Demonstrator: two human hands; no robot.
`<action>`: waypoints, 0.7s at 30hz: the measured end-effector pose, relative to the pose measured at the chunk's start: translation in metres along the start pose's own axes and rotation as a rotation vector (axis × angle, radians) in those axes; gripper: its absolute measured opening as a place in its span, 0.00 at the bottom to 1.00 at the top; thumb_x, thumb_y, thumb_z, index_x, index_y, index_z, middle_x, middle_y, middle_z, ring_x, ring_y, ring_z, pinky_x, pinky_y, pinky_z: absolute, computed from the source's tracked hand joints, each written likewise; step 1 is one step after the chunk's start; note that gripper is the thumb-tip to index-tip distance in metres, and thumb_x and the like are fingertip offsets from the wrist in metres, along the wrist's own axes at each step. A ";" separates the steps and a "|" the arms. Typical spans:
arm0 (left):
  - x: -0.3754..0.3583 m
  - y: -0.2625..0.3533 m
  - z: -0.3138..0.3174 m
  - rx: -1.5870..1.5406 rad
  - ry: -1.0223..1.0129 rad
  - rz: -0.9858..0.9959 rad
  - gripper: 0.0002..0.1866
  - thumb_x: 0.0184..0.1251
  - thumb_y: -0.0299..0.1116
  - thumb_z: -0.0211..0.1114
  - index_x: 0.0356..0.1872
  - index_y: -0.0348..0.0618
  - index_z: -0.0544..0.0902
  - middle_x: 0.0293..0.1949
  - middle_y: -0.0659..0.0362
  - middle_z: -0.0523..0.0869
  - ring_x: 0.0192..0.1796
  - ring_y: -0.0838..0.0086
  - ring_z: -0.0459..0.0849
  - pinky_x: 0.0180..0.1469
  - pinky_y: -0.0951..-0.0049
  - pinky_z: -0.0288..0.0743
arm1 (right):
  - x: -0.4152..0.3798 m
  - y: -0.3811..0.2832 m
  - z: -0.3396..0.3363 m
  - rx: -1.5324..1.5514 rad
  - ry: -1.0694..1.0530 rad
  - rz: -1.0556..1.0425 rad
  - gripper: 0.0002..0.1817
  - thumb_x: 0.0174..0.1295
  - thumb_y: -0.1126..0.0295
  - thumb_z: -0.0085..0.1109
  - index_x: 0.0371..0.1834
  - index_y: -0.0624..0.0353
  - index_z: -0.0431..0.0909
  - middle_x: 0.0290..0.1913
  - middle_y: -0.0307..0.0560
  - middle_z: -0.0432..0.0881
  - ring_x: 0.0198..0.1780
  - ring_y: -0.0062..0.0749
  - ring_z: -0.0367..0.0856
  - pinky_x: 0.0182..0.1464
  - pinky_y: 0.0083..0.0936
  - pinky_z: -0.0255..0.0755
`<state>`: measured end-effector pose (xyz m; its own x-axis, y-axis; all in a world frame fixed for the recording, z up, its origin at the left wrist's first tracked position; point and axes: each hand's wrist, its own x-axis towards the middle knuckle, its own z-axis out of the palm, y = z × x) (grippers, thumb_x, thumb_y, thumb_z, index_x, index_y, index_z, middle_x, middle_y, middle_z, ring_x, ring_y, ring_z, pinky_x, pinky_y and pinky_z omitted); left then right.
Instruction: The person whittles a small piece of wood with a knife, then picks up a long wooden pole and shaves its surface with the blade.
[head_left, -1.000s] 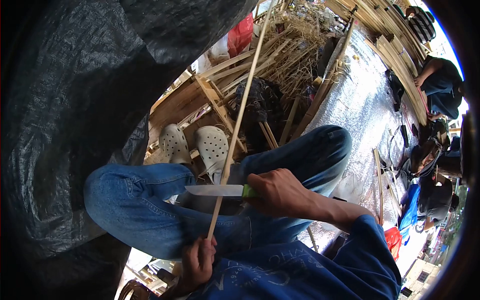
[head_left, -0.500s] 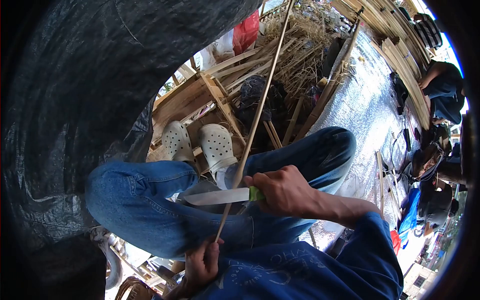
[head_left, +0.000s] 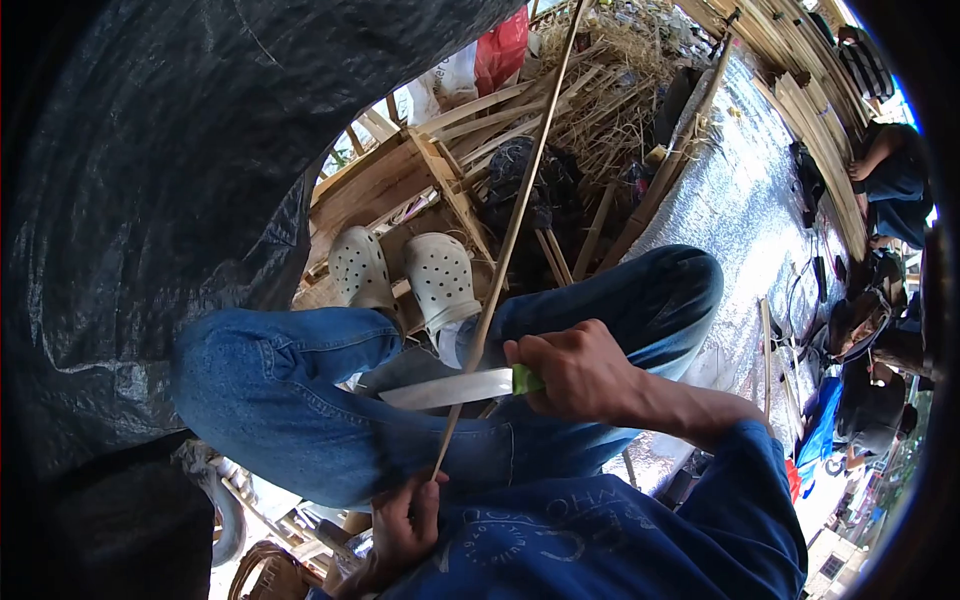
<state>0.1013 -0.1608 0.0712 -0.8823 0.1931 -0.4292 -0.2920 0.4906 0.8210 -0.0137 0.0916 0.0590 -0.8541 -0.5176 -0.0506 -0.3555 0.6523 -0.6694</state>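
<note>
My right hand (head_left: 578, 372) is wrapped round the green handle of a knife (head_left: 450, 389). Its broad blade points left and lies across a long, thin bamboo strip (head_left: 519, 215), touching or very close to it. At the strip's lower end, my left hand (head_left: 407, 517) pinches it between thumb and fingers near my shirt. From there the strip rises at a slant past my legs in blue jeans and out of the top of the view.
Beige clogs (head_left: 442, 281) are on my feet, by a wooden crate (head_left: 375, 185). Straw-like shavings (head_left: 610, 90) lie beyond. Black sheeting (head_left: 150, 200) hangs at left; silvery matting (head_left: 735, 190) spreads right, with long slats (head_left: 815, 150) and other people (head_left: 893, 180) farther off.
The view has shifted slightly. My hands keep nearly the same places on the knife and the strip, and the blade still crosses the strip.
</note>
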 end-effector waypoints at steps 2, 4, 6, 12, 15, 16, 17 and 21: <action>0.000 -0.002 0.001 -0.019 -0.016 -0.028 0.10 0.71 0.31 0.53 0.39 0.38 0.81 0.15 0.59 0.75 0.18 0.77 0.77 0.23 0.76 0.67 | 0.001 -0.003 -0.006 -0.028 0.025 0.066 0.09 0.59 0.71 0.58 0.24 0.63 0.76 0.17 0.49 0.78 0.18 0.42 0.79 0.22 0.34 0.74; 0.002 -0.002 0.000 -0.034 -0.040 -0.043 0.10 0.71 0.30 0.53 0.39 0.37 0.81 0.15 0.59 0.75 0.18 0.76 0.77 0.24 0.76 0.68 | 0.002 -0.001 -0.006 -0.061 0.021 0.093 0.09 0.59 0.71 0.58 0.24 0.63 0.76 0.17 0.49 0.78 0.19 0.43 0.79 0.23 0.34 0.74; 0.001 0.000 -0.002 -0.050 -0.043 -0.038 0.10 0.71 0.30 0.53 0.40 0.37 0.81 0.15 0.58 0.76 0.18 0.75 0.78 0.24 0.75 0.68 | 0.001 0.001 -0.005 -0.091 0.014 0.119 0.09 0.59 0.71 0.58 0.24 0.63 0.76 0.17 0.50 0.78 0.19 0.44 0.79 0.23 0.34 0.74; 0.001 0.004 -0.004 0.027 -0.044 0.031 0.11 0.72 0.31 0.52 0.40 0.36 0.81 0.15 0.58 0.76 0.19 0.75 0.78 0.24 0.75 0.69 | 0.004 0.007 -0.005 -0.088 -0.024 0.134 0.09 0.61 0.69 0.56 0.26 0.62 0.77 0.17 0.50 0.78 0.20 0.45 0.79 0.23 0.34 0.74; 0.002 0.003 -0.003 0.031 -0.027 0.027 0.11 0.72 0.31 0.52 0.40 0.36 0.81 0.15 0.57 0.76 0.19 0.74 0.78 0.24 0.75 0.69 | 0.012 0.016 -0.004 -0.149 -0.071 0.178 0.10 0.61 0.68 0.56 0.25 0.60 0.77 0.17 0.48 0.78 0.18 0.43 0.79 0.22 0.33 0.73; 0.002 0.004 -0.003 0.032 -0.026 0.028 0.11 0.72 0.31 0.52 0.40 0.36 0.81 0.15 0.57 0.76 0.19 0.74 0.78 0.24 0.75 0.69 | 0.015 0.020 -0.002 -0.176 -0.032 0.154 0.10 0.62 0.67 0.55 0.24 0.59 0.77 0.16 0.47 0.77 0.17 0.42 0.78 0.21 0.33 0.72; 0.003 0.006 -0.003 0.031 -0.025 0.002 0.11 0.72 0.31 0.52 0.40 0.36 0.81 0.15 0.57 0.76 0.19 0.74 0.79 0.24 0.75 0.69 | 0.019 0.023 -0.001 -0.202 0.005 0.129 0.11 0.62 0.67 0.55 0.23 0.58 0.76 0.15 0.46 0.77 0.16 0.41 0.77 0.20 0.33 0.71; 0.007 0.010 0.002 0.008 0.009 0.013 0.12 0.74 0.31 0.47 0.40 0.35 0.78 0.14 0.63 0.71 0.16 0.83 0.70 0.21 0.79 0.61 | 0.034 0.030 0.001 -0.259 0.081 0.109 0.09 0.61 0.67 0.56 0.24 0.57 0.77 0.15 0.45 0.77 0.16 0.40 0.77 0.20 0.34 0.71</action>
<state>0.0927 -0.1523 0.0756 -0.8895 0.1919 -0.4148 -0.2772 0.4951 0.8235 -0.0532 0.0929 0.0364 -0.9163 -0.3979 -0.0460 -0.3362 0.8265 -0.4515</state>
